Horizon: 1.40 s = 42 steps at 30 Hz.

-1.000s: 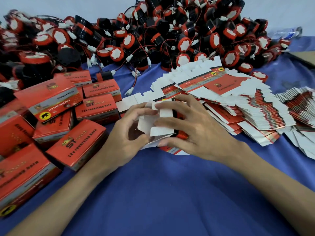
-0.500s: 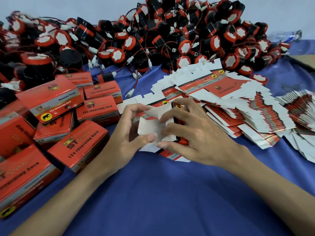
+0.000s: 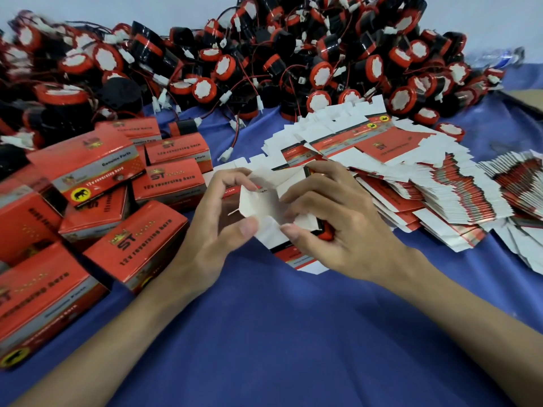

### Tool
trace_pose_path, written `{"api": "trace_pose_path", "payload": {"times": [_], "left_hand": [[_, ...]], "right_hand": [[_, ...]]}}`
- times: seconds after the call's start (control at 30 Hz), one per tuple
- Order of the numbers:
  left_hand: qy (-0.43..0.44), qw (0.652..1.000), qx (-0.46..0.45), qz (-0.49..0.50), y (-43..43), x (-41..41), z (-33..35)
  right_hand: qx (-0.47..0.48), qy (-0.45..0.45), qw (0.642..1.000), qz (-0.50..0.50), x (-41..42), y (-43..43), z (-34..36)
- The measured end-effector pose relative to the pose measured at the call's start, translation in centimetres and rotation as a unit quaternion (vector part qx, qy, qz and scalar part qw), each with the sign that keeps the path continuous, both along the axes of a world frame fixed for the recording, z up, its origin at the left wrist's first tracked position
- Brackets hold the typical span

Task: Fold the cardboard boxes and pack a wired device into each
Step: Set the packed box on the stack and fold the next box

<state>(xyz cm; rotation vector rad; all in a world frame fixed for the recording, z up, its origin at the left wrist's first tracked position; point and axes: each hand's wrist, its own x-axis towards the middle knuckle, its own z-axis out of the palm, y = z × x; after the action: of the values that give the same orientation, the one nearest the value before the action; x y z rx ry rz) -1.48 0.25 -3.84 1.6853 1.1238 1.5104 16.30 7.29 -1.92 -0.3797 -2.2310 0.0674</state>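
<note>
Head: box (image 3: 265, 202) in right grip (image 3: 346, 227)

A deep blue cloth (image 3: 293, 333) covered the table in front of me, rumpled toward its far right. Behind it rose a plain pale wall (image 3: 88, 7) in soft, even light. At the right edge a tan surface (image 3: 529, 98) showed beyond the cloth.

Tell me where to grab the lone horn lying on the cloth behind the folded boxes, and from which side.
Take the horn by its round black body, fingers across the drum, coming from above and from the right. Folded boxes crowd its left and near sides, while its right side faces open blue cloth.
</note>
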Motion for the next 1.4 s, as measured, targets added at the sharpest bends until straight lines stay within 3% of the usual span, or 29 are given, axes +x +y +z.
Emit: {"api": "trace_pose_path", "payload": {"times": [0.3, 0.6, 0.83, 1.1, 1.27, 1.4], "left_hand": [[0.02, 0.999, -0.028, 0.034, -0.3, 0.0, 0.3], [0.038, 0.996, -0.03, 0.079, 0.0, -0.1, 0.0], [0.07, 0.99, -0.015, 0.125, 0.3, 0.4, -0.2], [0.088, 0.986, 0.044, 0.136, 0.2, 0.5, 0.0], [0.191, 0.955, 0.129, 0.19, 0.0, 0.7, -0.2], [0.2, 0.948, 0.132, 0.207, -0.2, 0.8, -0.4]], "right_hand": [[-0.017, -0.018, 0.999, 0.023, 0.1, -0.1, -0.1], [-0.062, -0.092, 0.993, -0.038, 0.2, -0.5, 0.7], [-0.075, -0.062, 0.995, -0.02, 0.1, -0.7, 0.7], [-0.056, -0.025, 0.998, -0.009, -0.1, -1.0, 0.5], [-0.11, -0.043, 0.993, 0.001, -0.3, -1.3, 0.7], [-0.095, -0.052, 0.994, -0.015, -0.4, -1.5, 0.5]]}}
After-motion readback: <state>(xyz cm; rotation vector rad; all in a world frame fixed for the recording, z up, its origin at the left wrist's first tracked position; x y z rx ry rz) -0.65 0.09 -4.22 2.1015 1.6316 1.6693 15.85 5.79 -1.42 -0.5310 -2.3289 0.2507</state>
